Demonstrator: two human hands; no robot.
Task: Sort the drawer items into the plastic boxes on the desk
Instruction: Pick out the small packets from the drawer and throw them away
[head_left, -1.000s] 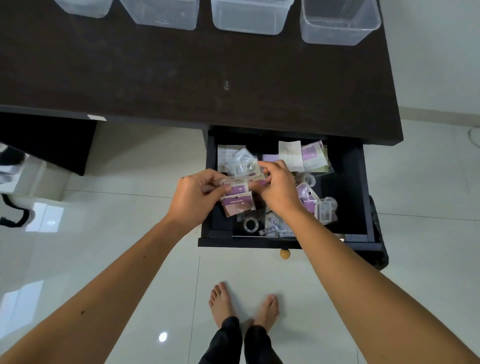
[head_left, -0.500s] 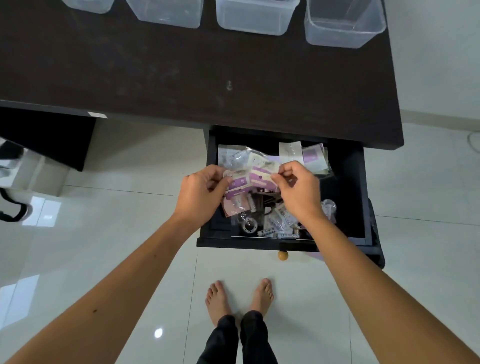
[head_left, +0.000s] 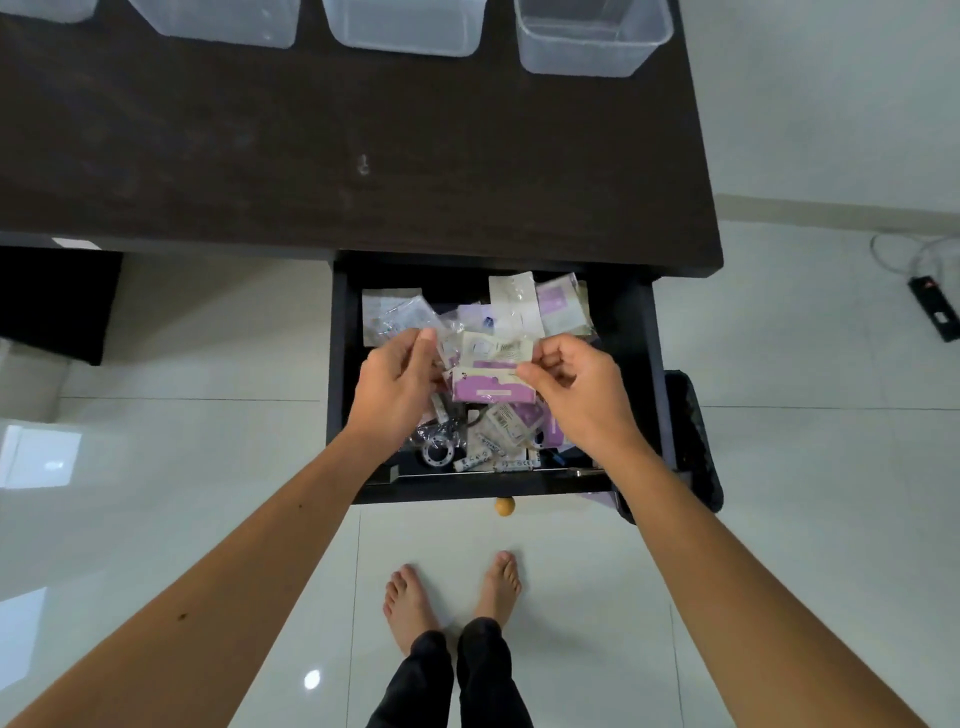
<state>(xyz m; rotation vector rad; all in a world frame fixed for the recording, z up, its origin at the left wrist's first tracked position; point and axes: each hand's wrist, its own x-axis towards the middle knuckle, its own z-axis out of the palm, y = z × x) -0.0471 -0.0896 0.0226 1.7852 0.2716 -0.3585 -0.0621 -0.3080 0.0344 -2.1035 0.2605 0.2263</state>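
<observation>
Feet (head_left: 449, 597) stand bare on the pale tiled floor (head_left: 156, 467) at the near edge, just short of a small round knob (head_left: 504, 505) on the front of the open dark drawer (head_left: 652, 364). Inside the drawer lies a jumble of small clear and purple packets (head_left: 511, 431), with a ring-shaped item (head_left: 436, 451) near its front left. Above that pile, the left hand (head_left: 397, 387) and the right hand (head_left: 576, 392) hold a small stack of packets between them, a purple-and-white packet (head_left: 491, 387) on the near side; the left thumb and fingers pinch the stack's left edge, and the right fingers curl in, with thumb and forefinger pinching its right edge. Beyond the drawer stretches the dark desk (head_left: 363, 156), and along its far edge sits a row of clear plastic boxes (head_left: 592, 41), well apart from the hands.
</observation>
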